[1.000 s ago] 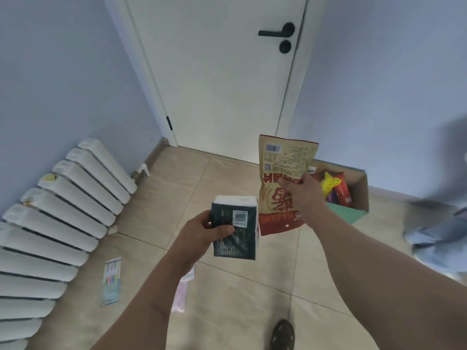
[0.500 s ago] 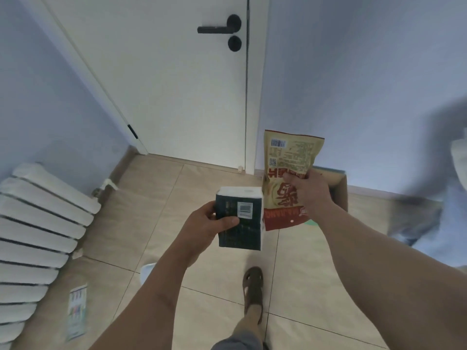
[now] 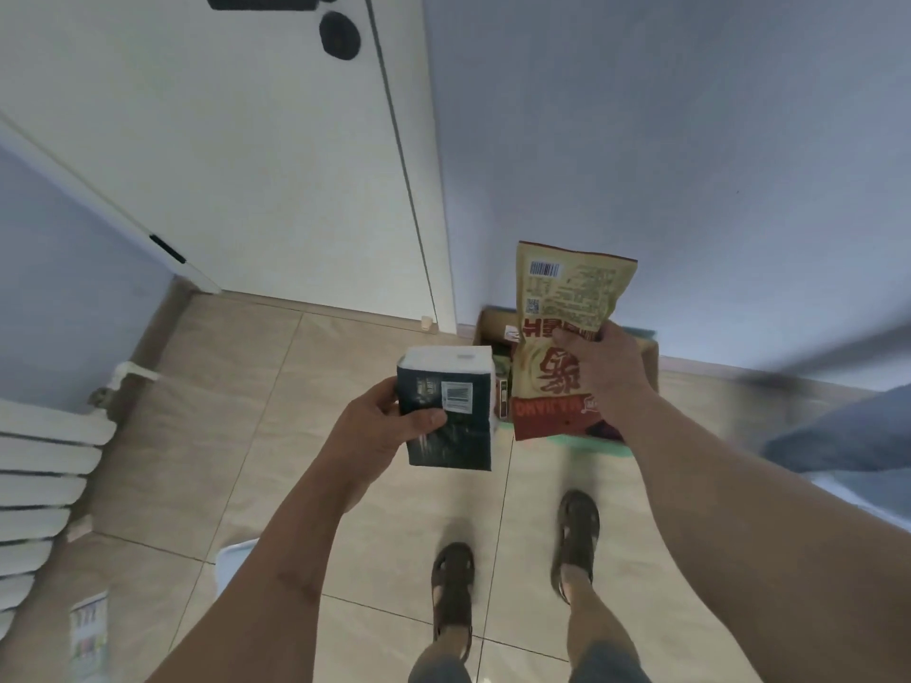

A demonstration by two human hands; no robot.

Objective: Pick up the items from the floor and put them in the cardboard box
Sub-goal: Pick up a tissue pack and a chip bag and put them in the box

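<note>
Standing near the cardboard box (image 3: 646,357), my left hand (image 3: 374,431) grips a dark pack (image 3: 451,421) and my right hand (image 3: 604,372) pinches a snack bag (image 3: 562,308) above the box.

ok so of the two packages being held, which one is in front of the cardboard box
The tan and red snack bag, gripped by the right hand, covers part of the cardboard box. The dark tissue pack in the left hand sits to its left, over floor tiles.

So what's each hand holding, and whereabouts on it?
Left hand grips the dark box by its left side; right hand grips the snack bag around its middle.
</note>
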